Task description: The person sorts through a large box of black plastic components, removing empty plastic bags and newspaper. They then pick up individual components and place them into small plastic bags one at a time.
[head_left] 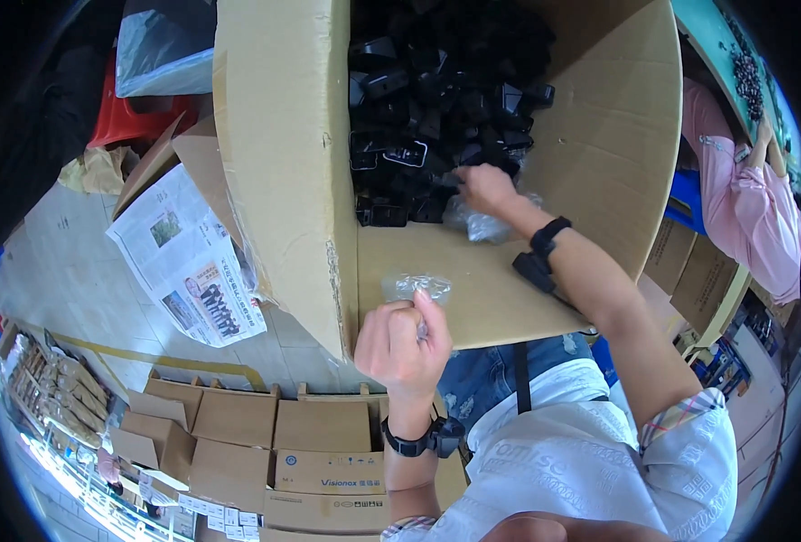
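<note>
My left hand [405,348] is closed, thumb on top, pinching a small clear plastic bag [418,287] just inside the near edge of a large cardboard box [613,135]. Deeper in the box my right hand [491,191] reaches among a heap of black plastic parts [436,117], its fingers curled and bent toward the pile. Whatever those fingers grip is too dark to make out. Beside that hand, partly under its wrist, lies crumpled clear plastic [480,224]. Some of the black parts look like small hollow rectangular housings.
A newspaper sheet [188,262] hangs over an open carton on the left, near a red stool [129,113]. Stacked cardboard boxes [323,425] stand at the lower left. At right, another person in pink [748,194] works at a green table [716,45] bearing small dark pieces.
</note>
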A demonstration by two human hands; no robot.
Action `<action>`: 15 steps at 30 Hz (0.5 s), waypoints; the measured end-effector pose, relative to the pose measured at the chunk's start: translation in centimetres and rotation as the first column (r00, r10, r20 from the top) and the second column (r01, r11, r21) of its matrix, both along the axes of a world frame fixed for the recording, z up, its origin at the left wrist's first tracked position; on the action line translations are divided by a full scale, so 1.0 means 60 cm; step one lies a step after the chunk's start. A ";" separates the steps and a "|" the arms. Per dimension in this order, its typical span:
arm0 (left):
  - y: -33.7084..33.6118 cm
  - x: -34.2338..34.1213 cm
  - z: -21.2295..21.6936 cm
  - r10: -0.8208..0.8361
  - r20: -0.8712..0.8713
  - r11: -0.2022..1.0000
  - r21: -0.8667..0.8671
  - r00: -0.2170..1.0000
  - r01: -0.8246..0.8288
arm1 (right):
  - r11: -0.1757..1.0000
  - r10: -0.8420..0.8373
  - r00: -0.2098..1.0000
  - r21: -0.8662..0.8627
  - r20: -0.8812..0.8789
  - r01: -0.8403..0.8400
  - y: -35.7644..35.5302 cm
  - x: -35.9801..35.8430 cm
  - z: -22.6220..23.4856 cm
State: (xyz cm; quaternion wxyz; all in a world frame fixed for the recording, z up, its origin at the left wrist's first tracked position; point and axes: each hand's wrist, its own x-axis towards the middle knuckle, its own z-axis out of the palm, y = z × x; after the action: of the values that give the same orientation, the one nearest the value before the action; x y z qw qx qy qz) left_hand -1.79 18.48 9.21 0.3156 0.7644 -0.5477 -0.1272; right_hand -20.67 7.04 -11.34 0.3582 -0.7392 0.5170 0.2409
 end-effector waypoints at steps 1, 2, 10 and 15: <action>0.003 0.001 0.001 -0.010 -0.001 1.000 0.007 1.000 0.010 | 1.000 0.009 1.000 0.012 -0.011 -0.009 0.016 0.016 0.003; 0.005 0.001 0.001 -0.013 -0.002 1.000 0.011 1.000 0.013 | 1.000 -0.009 0.999 0.026 -0.041 0.010 0.023 0.023 -0.012; 0.003 0.002 -0.001 0.012 -0.007 1.000 -0.023 1.000 -0.012 | 0.969 -0.243 0.965 -0.063 -0.098 0.238 -0.001 0.047 -0.068; 0.003 0.002 0.001 0.020 0.002 1.000 -0.009 1.000 -0.020 | 0.809 -0.545 0.804 -0.105 0.236 0.579 0.054 0.058 -0.138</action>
State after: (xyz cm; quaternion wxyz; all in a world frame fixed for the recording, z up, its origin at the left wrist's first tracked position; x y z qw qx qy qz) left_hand -1.69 18.67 9.29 0.3197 0.7686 -0.5409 -0.1208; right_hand -17.20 10.28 -19.64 0.3970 -0.6001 0.6944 0.0046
